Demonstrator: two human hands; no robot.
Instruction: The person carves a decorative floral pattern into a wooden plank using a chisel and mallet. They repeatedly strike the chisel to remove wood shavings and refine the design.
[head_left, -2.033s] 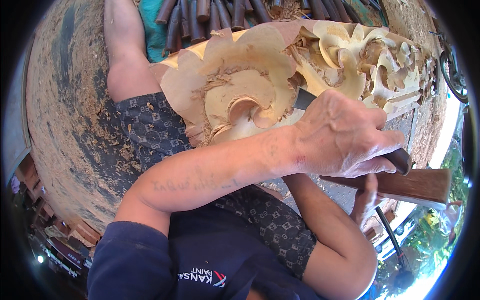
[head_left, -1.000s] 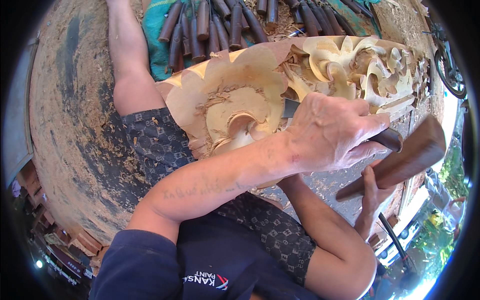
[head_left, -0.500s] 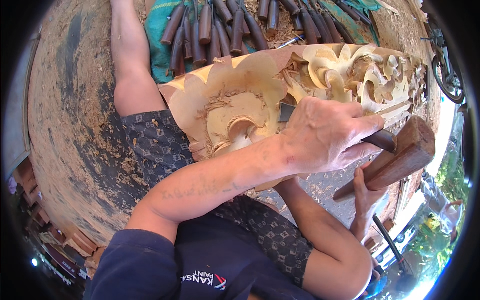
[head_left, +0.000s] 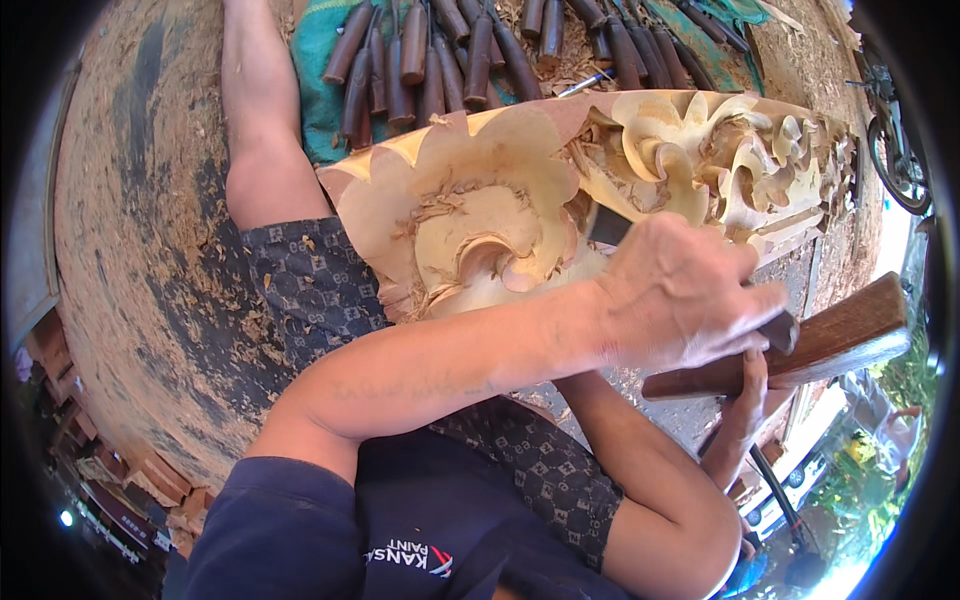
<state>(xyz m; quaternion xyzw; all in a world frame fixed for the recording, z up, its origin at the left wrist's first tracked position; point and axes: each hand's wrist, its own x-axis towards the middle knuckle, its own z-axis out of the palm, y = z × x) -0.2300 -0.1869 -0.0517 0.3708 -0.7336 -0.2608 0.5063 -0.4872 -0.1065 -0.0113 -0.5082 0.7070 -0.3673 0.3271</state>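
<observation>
My left hand [head_left: 680, 290] is closed around a chisel [head_left: 608, 226]. Its flat steel blade points at the carved wooden panel [head_left: 545, 150], near the edge of a scalloped leaf shape; whether the tip touches wood I cannot tell. The dark handle end sticks out past my fingers on the right. Below and beyond that end, my right hand [head_left: 745, 405] grips a brown wooden mallet [head_left: 850, 335], lying nearly level, its thick end to the right. Part of my right hand is hidden behind the mallet. Curled shavings lie in the panel's hollow.
Several wooden-handled carving tools [head_left: 413, 50] lie on a green cloth [head_left: 318, 115] beyond the panel, with a pen [head_left: 585, 82] beside them. My bare leg [head_left: 265, 110] stretches along the left. A motorbike [head_left: 893, 150] stands at far right. Shavings litter the ground [head_left: 150, 220].
My left hand and the chisel have shifted right, and the blade has moved right over the panel. The mallet has swung to the right and turned more level.
</observation>
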